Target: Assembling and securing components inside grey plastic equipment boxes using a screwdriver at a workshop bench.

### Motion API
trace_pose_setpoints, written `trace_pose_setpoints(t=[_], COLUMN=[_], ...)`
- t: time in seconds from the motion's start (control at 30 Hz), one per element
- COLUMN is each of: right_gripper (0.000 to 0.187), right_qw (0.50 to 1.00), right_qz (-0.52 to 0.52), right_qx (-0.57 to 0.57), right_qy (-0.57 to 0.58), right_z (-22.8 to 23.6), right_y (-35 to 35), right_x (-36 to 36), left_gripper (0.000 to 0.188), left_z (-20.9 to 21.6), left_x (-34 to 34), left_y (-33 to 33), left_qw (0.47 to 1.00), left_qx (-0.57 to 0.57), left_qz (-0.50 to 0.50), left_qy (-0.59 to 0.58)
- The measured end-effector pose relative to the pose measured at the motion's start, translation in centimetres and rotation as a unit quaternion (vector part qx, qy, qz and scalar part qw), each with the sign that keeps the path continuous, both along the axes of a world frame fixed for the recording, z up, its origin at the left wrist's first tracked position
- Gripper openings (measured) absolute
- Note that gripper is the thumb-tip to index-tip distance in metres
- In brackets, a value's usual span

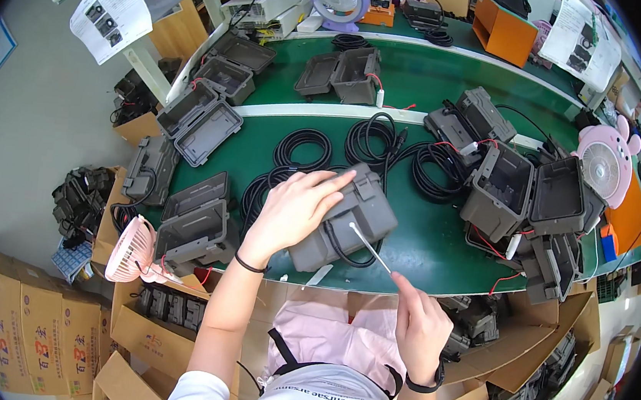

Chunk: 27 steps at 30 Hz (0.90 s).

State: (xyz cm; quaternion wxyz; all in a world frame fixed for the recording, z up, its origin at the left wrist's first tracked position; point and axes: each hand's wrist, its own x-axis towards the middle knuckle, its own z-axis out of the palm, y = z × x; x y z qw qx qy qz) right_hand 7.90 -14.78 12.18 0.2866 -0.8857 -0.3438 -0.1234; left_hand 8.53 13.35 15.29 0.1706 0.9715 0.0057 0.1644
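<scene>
A closed dark-grey plastic case (372,207) with a latch and a black cable loop on its near side sits at the green bench's front edge. My left hand (293,207) grips this case from its left, fingers stretched across the top. In my right hand (420,325), closed in a pinch, is a long thin cotton swab (371,247). Its white tip points up and left, over the near side of the case by the cable loop. From this view I cannot tell whether the tip touches the surface.
Coiled black cables (302,149) lie behind the case on the green bench (424,248). Open grey cases (501,188) stand to the right, others (199,219) to the left. A pink fan (133,250) is at the left edge, another fan (603,167) at right. Cardboard boxes (38,327) flank me below.
</scene>
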Motion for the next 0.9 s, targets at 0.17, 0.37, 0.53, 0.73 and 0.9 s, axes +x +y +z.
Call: trace_pose_setpoints(t=[0.17, 0.37, 0.53, 0.73, 0.9], right_gripper=[0.050, 0.053, 0.055, 0.050, 0.046], right_qw=[0.999, 0.997, 0.994, 0.997, 0.979], right_qz=[-0.004, -0.011, -0.013, 0.027, 0.115], right_qx=[0.006, -0.034, -0.044, -0.035, 0.053], right_qy=[-0.034, -0.064, -0.095, 0.059, 0.161], right_z=[-0.3, -0.3, -0.3, 0.2, -2.4], right_y=[1.1, 1.8, 1.7, 1.4, 0.4], right_x=[0.3, 0.1, -0.1, -0.2, 1.5], left_gripper=[0.039, 0.037, 0.037, 0.040, 0.042], left_z=[-0.7, -0.6, -0.7, -1.3, -1.1], left_x=[0.4, 0.4, 0.2, -0.3, -0.8], left_y=[0.2, -0.5, -0.8, -1.3, -2.0], left_qw=[0.998, 0.997, 0.996, 0.998, 0.998], left_qx=[-0.054, -0.078, -0.074, -0.022, -0.017], left_qz=[-0.005, 0.017, 0.035, 0.031, 0.021], left_qy=[-0.005, -0.014, -0.017, -0.047, -0.058])
